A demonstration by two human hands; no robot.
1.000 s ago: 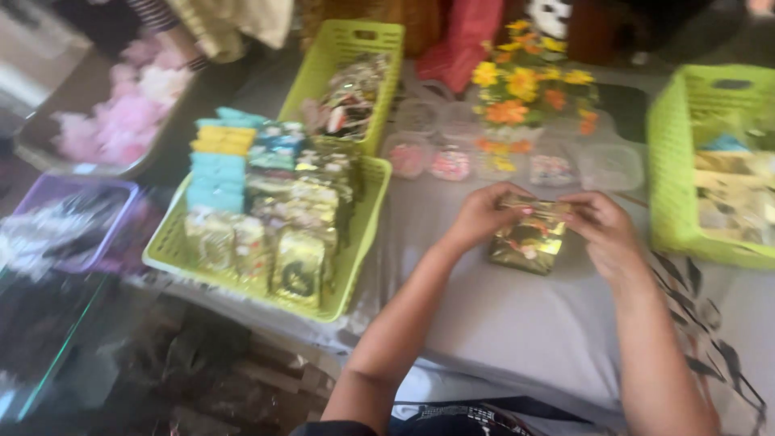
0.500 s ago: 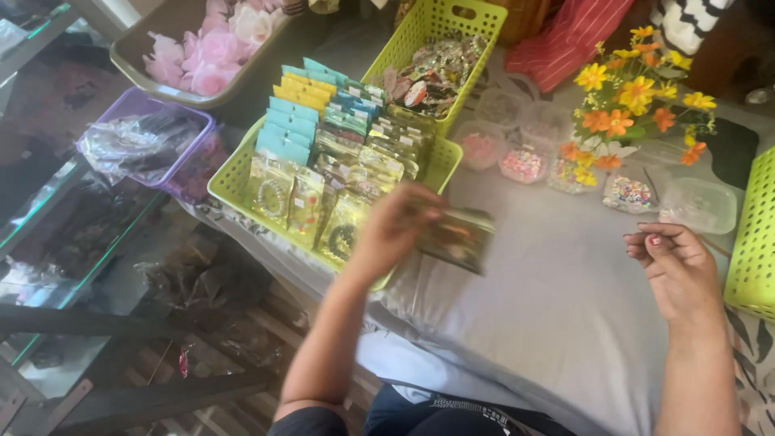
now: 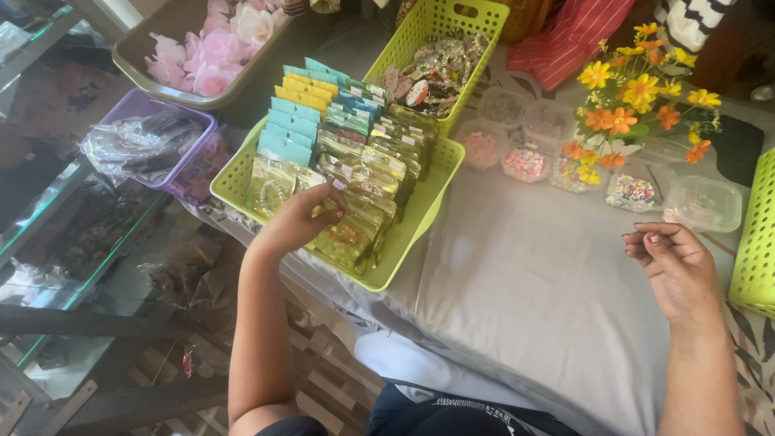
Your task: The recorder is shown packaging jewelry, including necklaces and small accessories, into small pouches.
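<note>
Gold-toned packet (image 3: 343, 234) now sits at the near end of the packet rows inside the lime-green basket (image 3: 420, 234), left of frame centre. Half a second ago it was in the left hand above the grey cloth, just short of the basket; a second ago both hands held it together at mid-table. It has since travelled left and into the basket.

Left hand (image 3: 303, 218) is over the basket's near-left corner, fingers curled down, fingertips (image 3: 337, 187) touching the tops of the front packets. Whether it is pinching the packet or only pressing on it cannot be told; the palm hides the contact.

Right hand (image 3: 678, 270) rests apart at right of frame on the grey cloth (image 3: 525, 291), holding nothing. Fingers loosely half-curled, thumb tip meeting forefinger near a red-painted nail. It has barely shifted from the earlier frame.

Outward from the basket:
- Rows of small packets (image 3: 355, 137) stand upright in it, teal and yellow cards toward the back, gold and clear bags toward the front.
- A second lime basket (image 3: 436, 69) behind it, upper centre, holds a jumble of small wrapped pieces.
- Clear round tubs of beads (image 3: 525, 161) stand on the cloth just right of the basket.
- Orange and yellow artificial flowers (image 3: 638, 97) at upper right.
- An empty clear container (image 3: 706, 202) sits beyond the right hand.
- Purple tray (image 3: 149, 149) with clear bags at left; a tray of pink fabric flowers (image 3: 206, 52) at upper left.
- Another lime basket's edge (image 3: 755, 242) at far right.
</note>
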